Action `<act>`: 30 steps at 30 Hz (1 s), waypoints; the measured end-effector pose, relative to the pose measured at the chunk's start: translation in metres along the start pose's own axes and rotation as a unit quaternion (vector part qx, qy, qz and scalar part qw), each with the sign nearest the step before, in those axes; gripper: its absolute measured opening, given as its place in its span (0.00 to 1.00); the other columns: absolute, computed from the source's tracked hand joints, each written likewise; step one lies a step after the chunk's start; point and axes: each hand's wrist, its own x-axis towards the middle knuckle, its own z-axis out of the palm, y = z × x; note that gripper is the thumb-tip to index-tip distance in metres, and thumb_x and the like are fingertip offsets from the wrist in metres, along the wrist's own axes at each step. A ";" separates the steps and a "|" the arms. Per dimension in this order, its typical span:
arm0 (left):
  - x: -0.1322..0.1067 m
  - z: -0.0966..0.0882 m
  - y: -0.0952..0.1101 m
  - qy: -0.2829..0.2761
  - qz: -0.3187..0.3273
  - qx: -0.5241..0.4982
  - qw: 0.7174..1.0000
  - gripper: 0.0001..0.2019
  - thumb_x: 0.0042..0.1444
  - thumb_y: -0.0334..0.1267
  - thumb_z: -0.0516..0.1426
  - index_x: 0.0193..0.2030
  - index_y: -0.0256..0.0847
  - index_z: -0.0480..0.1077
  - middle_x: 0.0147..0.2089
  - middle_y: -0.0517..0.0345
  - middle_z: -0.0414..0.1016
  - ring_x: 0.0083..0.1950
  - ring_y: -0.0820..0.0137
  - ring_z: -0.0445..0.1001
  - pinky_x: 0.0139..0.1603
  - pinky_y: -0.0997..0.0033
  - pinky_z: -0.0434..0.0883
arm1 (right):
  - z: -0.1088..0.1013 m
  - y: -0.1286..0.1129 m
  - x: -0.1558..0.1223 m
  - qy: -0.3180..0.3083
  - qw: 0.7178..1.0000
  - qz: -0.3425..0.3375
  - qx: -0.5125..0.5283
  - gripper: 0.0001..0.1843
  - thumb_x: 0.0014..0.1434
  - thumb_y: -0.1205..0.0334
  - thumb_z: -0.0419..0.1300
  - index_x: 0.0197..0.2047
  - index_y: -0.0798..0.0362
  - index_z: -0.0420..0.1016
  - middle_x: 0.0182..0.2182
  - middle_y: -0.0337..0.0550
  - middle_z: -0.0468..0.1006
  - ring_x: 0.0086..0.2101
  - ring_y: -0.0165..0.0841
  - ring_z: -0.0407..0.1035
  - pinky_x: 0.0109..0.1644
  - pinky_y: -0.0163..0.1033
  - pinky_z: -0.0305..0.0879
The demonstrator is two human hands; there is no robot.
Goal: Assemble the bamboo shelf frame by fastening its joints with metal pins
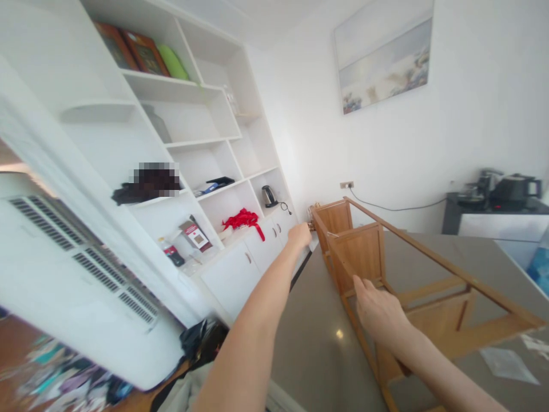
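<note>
A wooden shelf rack (pixel 360 257) lies on its side on the grey table, its slatted panels and long rails facing me. My left hand (pixel 300 234) reaches to the rack's far end, fingers closed beside its corner; what they hold there is too small and blurred to make out. Closer to me, my right hand (pixel 380 315) has its fingers curled at the edge of a middle panel, gripping the rack. The palm side of both hands is hidden.
The grey table (pixel 317 343) carries a clear plastic bag (pixel 508 365) at right. Behind stand white shelves (pixel 206 143) with a kettle (pixel 269 196), red cloth (pixel 242 220) and a cola bottle (pixel 171 252). A black-topped cabinet (pixel 493 223) holds another kettle (pixel 514 189). Clothes (pixel 72 372) lie at lower left.
</note>
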 end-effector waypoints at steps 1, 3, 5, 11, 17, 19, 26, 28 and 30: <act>0.001 0.000 0.001 0.026 0.029 0.017 0.999 0.17 0.60 0.39 0.54 0.55 0.39 0.64 0.57 0.48 0.65 0.56 0.61 0.66 0.55 0.54 0.66 | 0.004 0.006 -0.002 0.005 1.000 -0.014 -0.003 0.26 0.56 0.76 0.46 0.58 0.64 0.62 0.42 0.60 0.75 0.34 0.39 0.75 0.34 0.38 0.67; 0.004 0.005 0.004 0.048 0.098 0.052 0.993 0.22 0.58 0.32 0.54 0.60 0.43 0.59 0.63 0.49 0.58 0.65 0.61 0.55 0.62 0.55 0.57 | 0.010 0.019 -0.008 0.018 0.998 -0.053 0.001 0.29 0.53 0.78 0.45 0.59 0.64 0.61 0.44 0.60 0.75 0.34 0.38 0.75 0.34 0.37 0.67; 0.006 0.013 0.005 0.050 0.153 0.079 0.984 0.28 0.53 0.25 0.54 0.60 0.45 0.59 0.66 0.51 0.55 0.68 0.62 0.48 0.65 0.59 0.52 | 0.013 0.038 -0.016 0.038 0.995 -0.096 0.006 0.32 0.51 0.78 0.46 0.61 0.62 0.59 0.46 0.59 0.74 0.35 0.37 0.75 0.35 0.37 0.68; -0.009 0.029 -0.032 0.035 0.196 0.118 0.973 0.18 0.49 0.30 0.55 0.49 0.37 0.66 0.64 0.47 0.58 0.67 0.58 0.50 0.65 0.55 0.53 | 0.010 0.113 -0.035 0.082 0.975 -0.204 0.006 0.38 0.50 0.77 0.46 0.65 0.52 0.53 0.52 0.51 0.72 0.35 0.33 0.74 0.38 0.38 0.69; -0.037 0.034 -0.048 0.044 0.200 0.111 0.972 0.24 0.51 0.36 0.54 0.56 0.38 0.61 0.65 0.47 0.56 0.67 0.59 0.51 0.66 0.57 0.49 | 0.004 0.148 -0.031 0.091 0.953 -0.286 0.032 0.35 0.52 0.74 0.49 0.63 0.49 0.58 0.50 0.48 0.74 0.35 0.32 0.73 0.40 0.37 0.68; -0.044 0.036 -0.040 0.031 0.209 0.106 0.972 0.20 0.51 0.40 0.56 0.51 0.40 0.66 0.58 0.48 0.67 0.62 0.58 0.60 0.63 0.58 0.53 | 0.003 0.156 -0.027 0.080 0.955 -0.284 0.038 0.32 0.54 0.73 0.49 0.62 0.50 0.60 0.50 0.47 0.75 0.36 0.33 0.73 0.41 0.38 0.68; -0.084 0.045 -0.032 0.018 0.259 0.086 0.962 0.19 0.53 0.56 0.51 0.35 0.40 0.70 0.38 0.52 0.76 0.41 0.61 0.74 0.41 0.67 0.67 | -0.020 0.146 -0.017 0.122 0.973 -0.198 0.001 0.20 0.60 0.64 0.51 0.55 0.48 0.69 0.51 0.46 0.72 0.49 0.40 0.67 0.53 0.48 0.62; -0.093 0.052 -0.035 0.037 0.298 0.076 0.951 0.21 0.55 0.57 0.48 0.31 0.40 0.69 0.32 0.53 0.75 0.37 0.62 0.74 0.37 0.67 0.66 | -0.031 0.111 -0.006 0.147 0.968 -0.201 0.013 0.17 0.62 0.61 0.50 0.53 0.50 0.70 0.52 0.48 0.71 0.49 0.39 0.66 0.52 0.46 0.63; -0.100 0.059 -0.038 0.051 0.320 0.063 0.944 0.23 0.57 0.58 0.46 0.30 0.40 0.68 0.30 0.53 0.75 0.34 0.62 0.74 0.34 0.68 0.65 | -0.040 0.071 0.011 0.148 0.967 -0.208 0.025 0.17 0.64 0.61 0.48 0.52 0.51 0.71 0.51 0.49 0.70 0.47 0.37 0.66 0.50 0.43 0.64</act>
